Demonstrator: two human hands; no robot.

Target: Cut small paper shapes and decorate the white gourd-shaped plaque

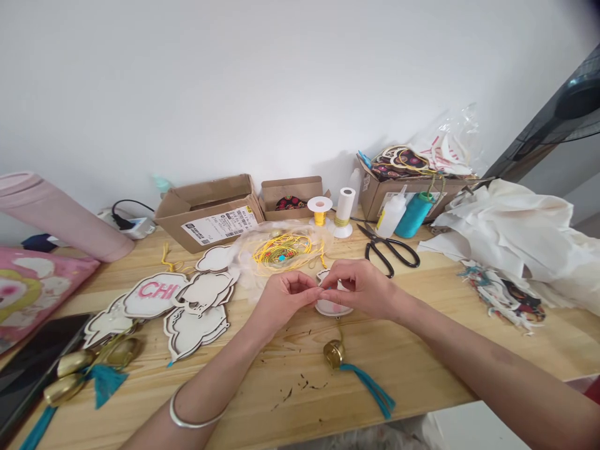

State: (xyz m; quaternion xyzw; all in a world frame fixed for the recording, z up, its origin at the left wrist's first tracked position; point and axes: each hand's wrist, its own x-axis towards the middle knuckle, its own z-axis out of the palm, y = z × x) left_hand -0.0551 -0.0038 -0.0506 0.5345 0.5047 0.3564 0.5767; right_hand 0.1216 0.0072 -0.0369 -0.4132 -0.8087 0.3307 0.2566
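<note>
My left hand and my right hand meet fingertip to fingertip, both pinched closed. Whatever lies between the fingertips is too small to make out. Beneath them rests a white, wood-edged plaque with a pinkish mark, partly covered by my right hand. From its lower edge a cord runs down to a brass bell, and a teal tassel trails off to the right. Just behind my hands lies a clear plastic bag holding yellow cords.
White cloud-shaped plaques, brass bells and a phone lie left. Black-handled scissors, a glue bottle and a teal thread spool stand right of centre. Cardboard boxes line the wall; white cloth is heaped right.
</note>
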